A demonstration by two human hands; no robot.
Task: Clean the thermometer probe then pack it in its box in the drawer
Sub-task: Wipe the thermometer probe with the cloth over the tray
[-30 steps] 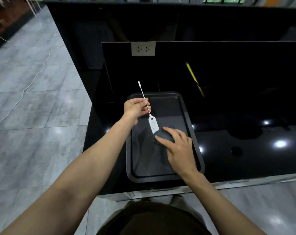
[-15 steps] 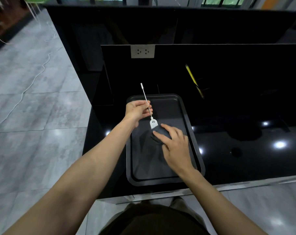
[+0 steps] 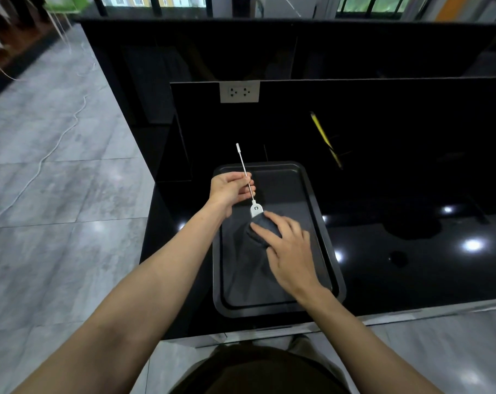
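We hold the thermometer probe point(image 3: 248, 186) over the far part of the dark tray point(image 3: 320, 211), its thin white stem slanting up and away toward the back of the counter point(image 3: 411, 200) and its flat white tab end pointing down toward us. Our left hand point(image 3: 230, 190) pinches the stem about midway along, fingers curled round it. Our right hand point(image 3: 287, 253) grips a dark cloth point(image 3: 260, 229) bunched under its fingers, and the cloth sits against the lower edge of the tab, hiding part of it. We judge that the cleaning step is in hand and that the wiping is at the tab end; how much of the stem is already clean we cannot tell. The next move, as we read it, calls for a firm pinch by the left hand while the cloth runs along the thin stem, gently enough not to bend it, and after that for the box and the drawer, neither of which we can see. The tray lies at the near left corner of the counter, close to its front edge. The counter is glossy black and throws back several ceiling lights; a yellow pencil-like thing point(image 3: 325, 139) lies toward the back, well apart from the tray. A black upstand rises behind, bearing a white double socket point(image 3: 239, 91). To the left runs grey tiled floor point(image 3: 56, 180) with a pale cable point(image 3: 49, 155) trailing across it, and windows show at the far top.
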